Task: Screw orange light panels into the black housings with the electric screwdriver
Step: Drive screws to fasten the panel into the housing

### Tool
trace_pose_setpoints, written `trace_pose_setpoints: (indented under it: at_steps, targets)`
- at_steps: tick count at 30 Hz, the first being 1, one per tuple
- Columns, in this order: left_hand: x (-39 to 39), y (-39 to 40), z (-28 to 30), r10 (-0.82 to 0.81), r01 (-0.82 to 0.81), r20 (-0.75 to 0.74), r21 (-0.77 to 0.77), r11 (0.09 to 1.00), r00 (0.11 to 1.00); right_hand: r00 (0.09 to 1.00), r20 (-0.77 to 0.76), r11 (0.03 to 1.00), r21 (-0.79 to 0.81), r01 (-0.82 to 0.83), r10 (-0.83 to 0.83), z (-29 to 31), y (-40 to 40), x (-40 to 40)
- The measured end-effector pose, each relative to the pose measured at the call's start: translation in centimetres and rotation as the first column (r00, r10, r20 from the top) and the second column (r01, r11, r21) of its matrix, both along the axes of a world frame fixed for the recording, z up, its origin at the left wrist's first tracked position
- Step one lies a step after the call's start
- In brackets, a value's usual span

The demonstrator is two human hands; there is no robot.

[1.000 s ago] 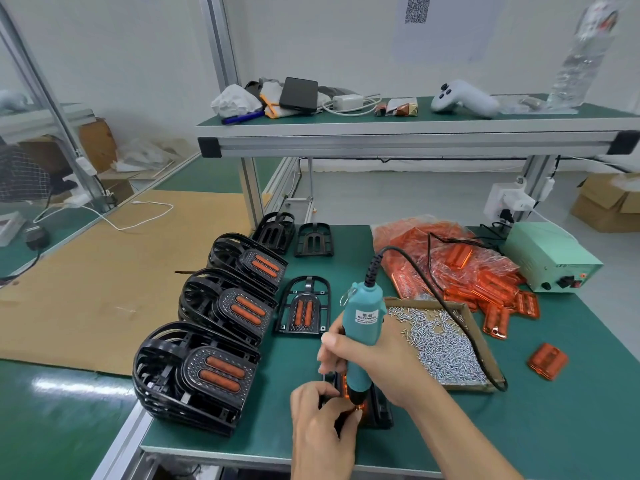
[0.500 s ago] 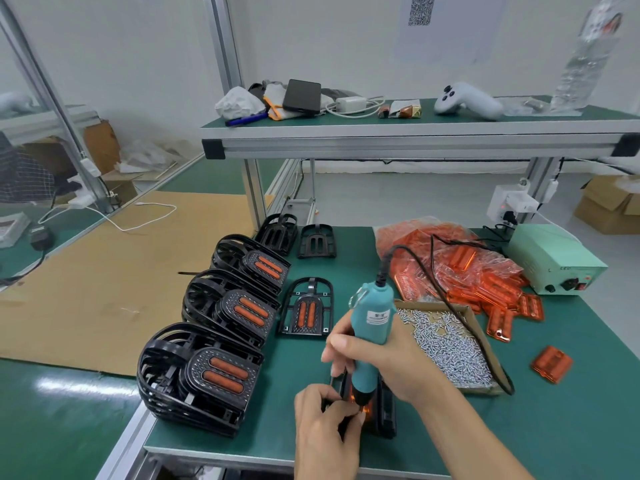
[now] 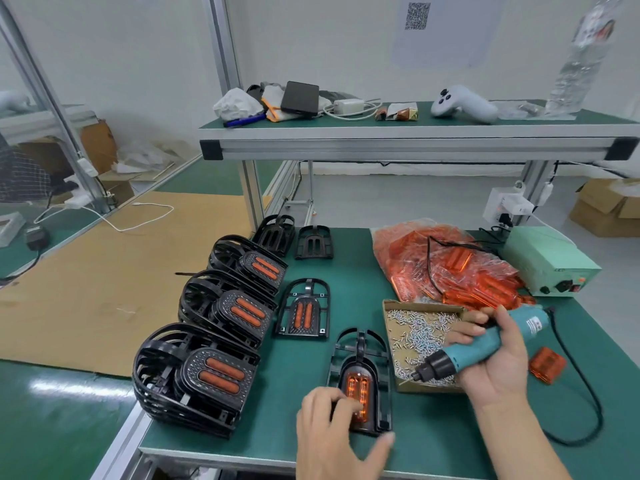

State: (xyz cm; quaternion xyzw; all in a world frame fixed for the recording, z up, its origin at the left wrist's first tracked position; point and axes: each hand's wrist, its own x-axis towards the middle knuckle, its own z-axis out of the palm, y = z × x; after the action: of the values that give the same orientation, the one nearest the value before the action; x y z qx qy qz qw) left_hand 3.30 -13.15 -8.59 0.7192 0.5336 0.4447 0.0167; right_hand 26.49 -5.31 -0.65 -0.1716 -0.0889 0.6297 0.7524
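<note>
Right hand [image 3: 498,362] grips the screwdriver [image 3: 481,348] over the screw tray [image 3: 389,306], tip aimed left at the housing [image 3: 360,379], which the left hand [image 3: 332,434] steadies with fingers resting on the panel [image 3: 356,389]

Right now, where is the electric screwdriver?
In the head view the electric screwdriver is on the right, gripped by the right hand, tilted with its tip over the near edge of the cardboard screw tray.

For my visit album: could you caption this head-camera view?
Left hand steadies a black housing while right hand tips the electric screwdriver over the screw box.
</note>
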Motion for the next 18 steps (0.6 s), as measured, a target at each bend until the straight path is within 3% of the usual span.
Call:
trace_pose_setpoints:
  at_steps: [3,6,8,10,11,13,15,18]
  targets:
    - [1.5,-0.5,1.5,0.02,-0.088,-0.256,-0.255,0.963,0.966,0.998,-0.059,0.999,-0.045,0.011,-0.013,-1.5,0.1,0.5]
    - [2.3,-0.5,2.5,0.061,-0.135,-0.239,-0.305,0.943,0.969,0.995,-0.097,0.996,-0.085,0.008,-0.016,-2.7,0.2,0.2]
    - [2.3,-0.5,2.8,0.098,-0.115,-0.086,-0.225,0.967,0.991,0.996,-0.089,0.996,-0.091,0.002,-0.01,-3.0,0.2,0.1]
    - [1.9,-0.8,3.4,0.144,-0.116,0.174,-0.164,0.98,0.974,0.996,-0.087,0.996,-0.088,0.001,-0.008,-3.1,0.1,0.2]
    - [1.6,-1.0,3.8,0.193,-0.147,0.331,-0.158,0.976,0.924,0.996,-0.092,0.996,-0.084,0.001,-0.009,-3.2,0.1,0.3]
    - [0.7,-0.9,4.5,0.32,-0.154,0.581,-0.316,0.936,0.748,0.995,-0.095,0.997,-0.078,0.005,-0.012,-3.2,0.1,0.3]
    - [-0.8,-0.4,4.4,0.442,-0.115,0.651,-0.482,0.869,0.617,0.997,-0.08,0.997,-0.079,0.008,-0.014,-3.2,0.1,0.1]
    - [-2.8,0.1,4.9,0.523,-0.08,0.631,-0.592,0.802,0.573,0.997,-0.075,0.997,-0.076,0.013,-0.019,-3.3,0.1,0.0]
